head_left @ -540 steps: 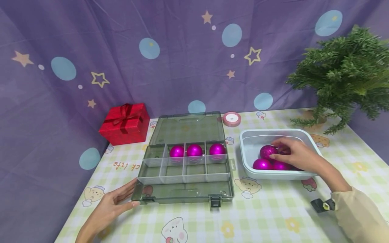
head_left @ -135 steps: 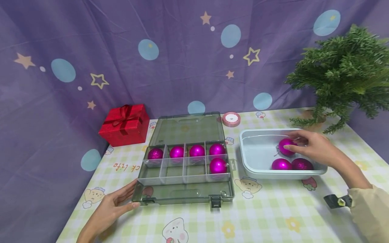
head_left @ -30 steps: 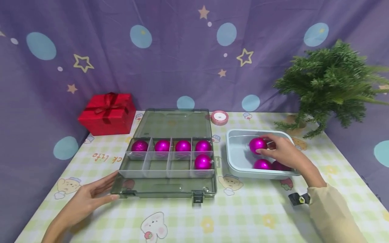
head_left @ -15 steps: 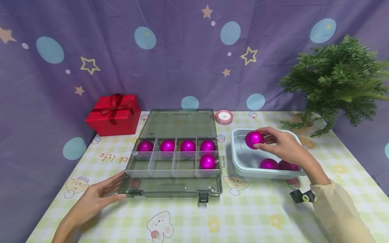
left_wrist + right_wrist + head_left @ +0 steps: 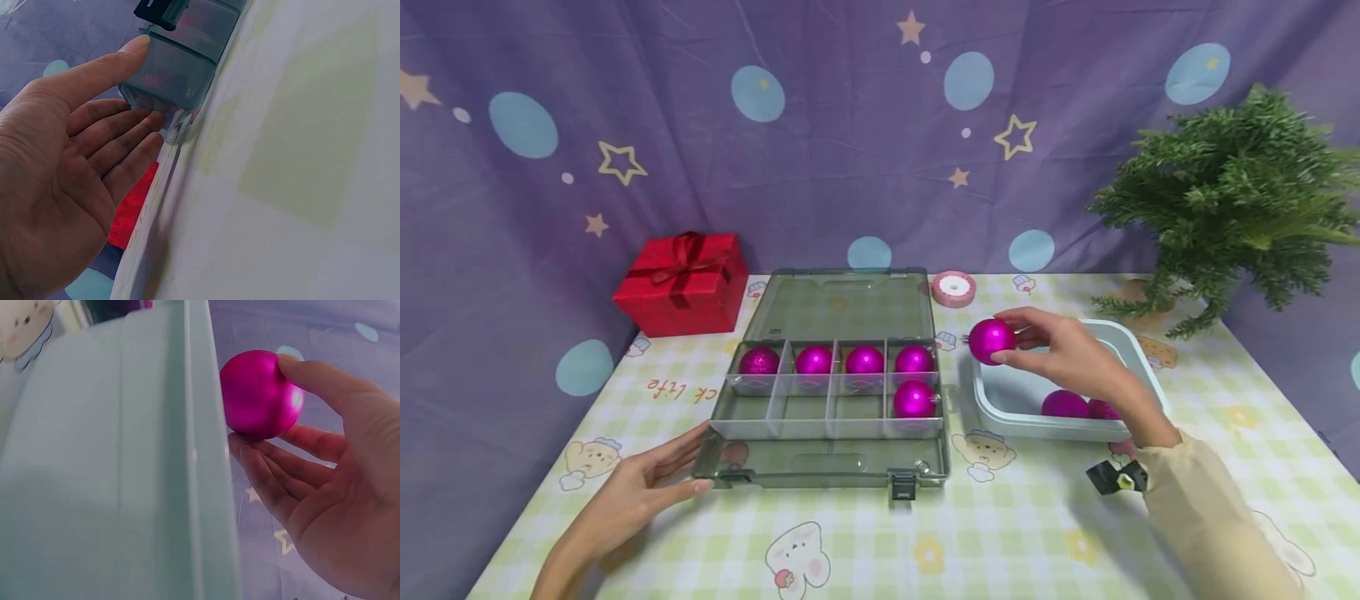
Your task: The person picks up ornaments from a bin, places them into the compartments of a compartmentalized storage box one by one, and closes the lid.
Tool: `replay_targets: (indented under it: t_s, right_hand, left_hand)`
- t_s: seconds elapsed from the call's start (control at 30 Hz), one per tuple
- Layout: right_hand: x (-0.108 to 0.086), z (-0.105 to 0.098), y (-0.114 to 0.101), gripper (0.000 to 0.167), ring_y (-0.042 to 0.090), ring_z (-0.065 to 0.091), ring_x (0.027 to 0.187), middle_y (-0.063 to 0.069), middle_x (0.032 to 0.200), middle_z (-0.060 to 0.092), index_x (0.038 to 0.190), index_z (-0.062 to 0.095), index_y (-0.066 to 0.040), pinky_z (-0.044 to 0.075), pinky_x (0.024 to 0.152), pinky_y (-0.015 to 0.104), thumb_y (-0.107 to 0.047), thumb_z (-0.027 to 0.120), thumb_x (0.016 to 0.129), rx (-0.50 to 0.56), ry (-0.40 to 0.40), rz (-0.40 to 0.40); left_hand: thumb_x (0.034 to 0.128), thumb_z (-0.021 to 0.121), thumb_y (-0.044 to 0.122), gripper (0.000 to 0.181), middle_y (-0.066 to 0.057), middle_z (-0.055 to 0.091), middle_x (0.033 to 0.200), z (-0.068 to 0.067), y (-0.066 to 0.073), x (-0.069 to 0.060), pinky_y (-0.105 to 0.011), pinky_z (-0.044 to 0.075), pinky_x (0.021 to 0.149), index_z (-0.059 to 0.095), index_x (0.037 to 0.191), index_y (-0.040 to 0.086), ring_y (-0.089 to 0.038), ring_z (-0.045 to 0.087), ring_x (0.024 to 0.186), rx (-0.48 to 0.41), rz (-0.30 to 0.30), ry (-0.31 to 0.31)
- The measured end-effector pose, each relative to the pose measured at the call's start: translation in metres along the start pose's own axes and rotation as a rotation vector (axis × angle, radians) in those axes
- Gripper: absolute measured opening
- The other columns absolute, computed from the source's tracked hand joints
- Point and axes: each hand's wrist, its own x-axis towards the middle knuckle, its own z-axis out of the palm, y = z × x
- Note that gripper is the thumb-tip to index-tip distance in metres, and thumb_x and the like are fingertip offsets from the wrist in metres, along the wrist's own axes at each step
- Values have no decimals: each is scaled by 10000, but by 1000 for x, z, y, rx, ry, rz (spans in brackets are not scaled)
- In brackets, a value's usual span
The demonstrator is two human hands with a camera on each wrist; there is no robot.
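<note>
My right hand (image 5: pixel 1067 354) pinches a shiny magenta Christmas ball (image 5: pixel 992 341) between thumb and fingers, above the left rim of a pale blue tub (image 5: pixel 1067 429). In the right wrist view the same Christmas ball (image 5: pixel 259 395) shows beyond the tub's wall (image 5: pixel 206 456). Two more balls (image 5: pixel 1065 404) lie at the tub's front. A translucent grey compartment box (image 5: pixel 827 467) has its lid laid back. Each back-row compartment holds one ball, and another ball (image 5: pixel 913 400) sits in the middle row's right compartment. My left hand (image 5: pixel 632 496) rests against the box's front left corner, fingers straight.
A red gift box (image 5: pixel 683 283) stands at the back left. Behind the compartment box lies a pink ribbon spool (image 5: pixel 953 288). An artificial fir tree (image 5: pixel 1225 200) rises at the back right. A checked cloth (image 5: pixel 1000 533) covers the table, with a purple curtain (image 5: pixel 820 183) behind.
My right hand has lifted the Christmas ball from inside the tub and carried it left to above the rim. My left hand stays at the box corner. Earlier, more balls lay in the tub.
</note>
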Motion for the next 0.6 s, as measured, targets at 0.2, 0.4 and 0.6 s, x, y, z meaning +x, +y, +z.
replay_targets:
  t_s: [0.2, 0.4, 0.6]
  right_hand:
    - [12, 13, -10, 528, 254, 695, 1072, 93, 1213, 708, 1378, 624, -24, 574, 940, 422, -204, 821, 922, 25, -19, -46]
    - [22, 25, -17, 517, 263, 701, 1066, 104, 1238, 698, 1369, 633, -18, 571, 956, 438, -181, 822, 916, 48, -39, -112]
    - [29, 38, -24, 492, 236, 701, 1057, 71, 1245, 699, 1364, 648, -41, 577, 947, 418, -184, 815, 923, 60, -69, -141]
  left_hand:
    - [945, 792, 286, 758, -156, 445, 1562, -1, -1, 1, -142, 495, 938, 442, 1559, 13, 96, 480, 1232, 12, 11, 3]
    - [945, 793, 280, 748, -150, 458, 1555, -1, -1, 1, -139, 497, 932, 450, 1556, 17, 90, 490, 1231, 28, 27, 8]
    - [949, 789, 266, 735, -153, 463, 1551, 1, -2, 1, -140, 501, 928, 454, 1553, 15, 94, 491, 1224, 41, 40, 16]
